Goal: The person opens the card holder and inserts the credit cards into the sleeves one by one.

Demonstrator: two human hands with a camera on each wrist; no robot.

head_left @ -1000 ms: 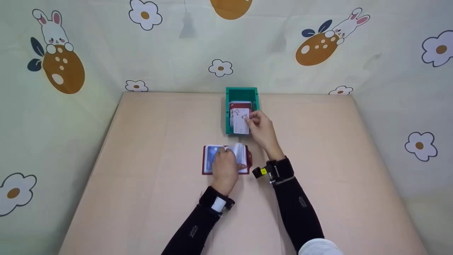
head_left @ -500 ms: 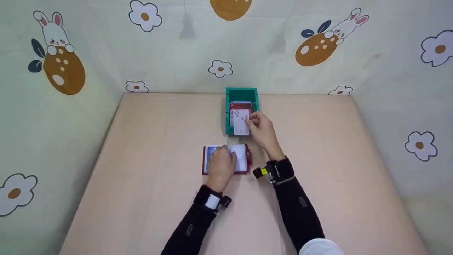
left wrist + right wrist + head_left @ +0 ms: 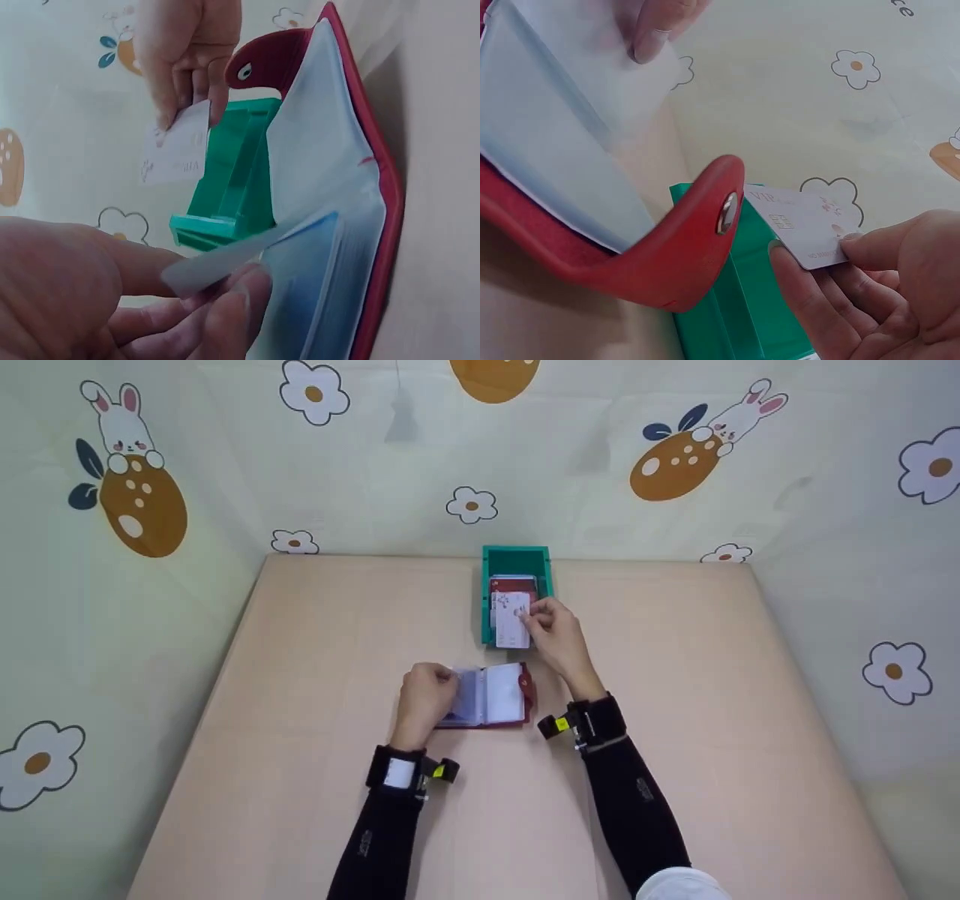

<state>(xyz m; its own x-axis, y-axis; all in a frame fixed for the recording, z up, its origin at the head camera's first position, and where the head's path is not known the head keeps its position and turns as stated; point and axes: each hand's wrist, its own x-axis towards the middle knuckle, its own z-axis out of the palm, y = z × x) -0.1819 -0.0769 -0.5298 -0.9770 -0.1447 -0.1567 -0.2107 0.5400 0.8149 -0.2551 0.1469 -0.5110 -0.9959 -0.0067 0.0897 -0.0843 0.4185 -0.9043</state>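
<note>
A red card holder (image 3: 504,703) lies open on the table, its clear sleeves spread and a snap strap (image 3: 697,247) on its right side. My left hand (image 3: 426,697) pinches a clear plastic sleeve page (image 3: 225,259) between thumb and fingers over the holder's left half. A bluish card (image 3: 300,277) shows in the sleeve beneath. My right hand (image 3: 559,641) pinches a white card (image 3: 799,225) printed "VIP" by its edge, above the near part of a green box (image 3: 486,607). Behind that card, red and white cards (image 3: 514,584) stand in the box.
The beige table (image 3: 322,660) reaches back to a patterned wall (image 3: 360,487) with flowers and rabbits. Side walls close in the table at left and right. The green box stands at the back middle, just beyond the card holder.
My left hand has moved left from the middle of the card holder, turning a clear sleeve page over with it. The right hand stays by the box with the white card.
</note>
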